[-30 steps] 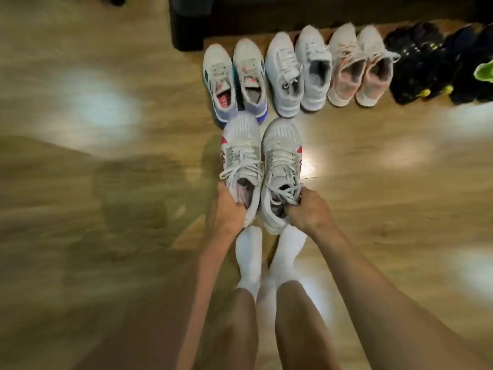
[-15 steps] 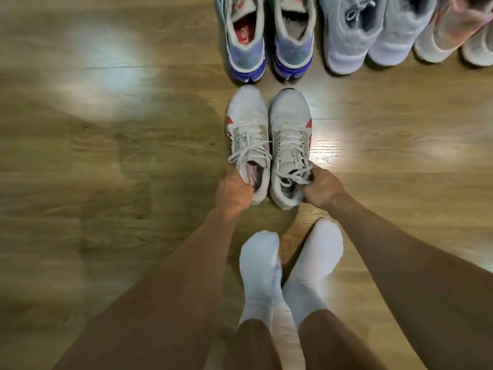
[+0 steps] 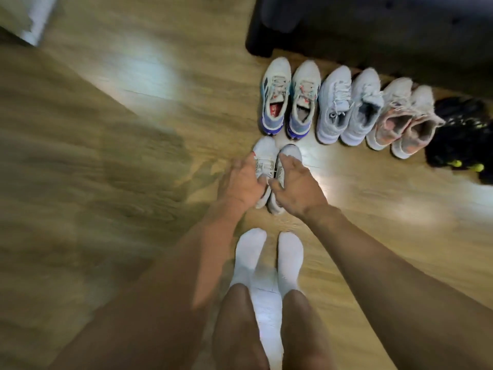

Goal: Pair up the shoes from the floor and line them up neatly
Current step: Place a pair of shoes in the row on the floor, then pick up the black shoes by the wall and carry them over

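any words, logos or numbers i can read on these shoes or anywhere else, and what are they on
No text here can be read for certain.
Red insole of the leftmost shoe in the row: white marks, too blurred to read.
Side of that shoe: dark stripes, no letters.

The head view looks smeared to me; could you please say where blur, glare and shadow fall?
In the head view, motion blur smears the wooden floor at left and softens the left hand; a pale glare patch washes the boards; the black shoes sink into shadow.
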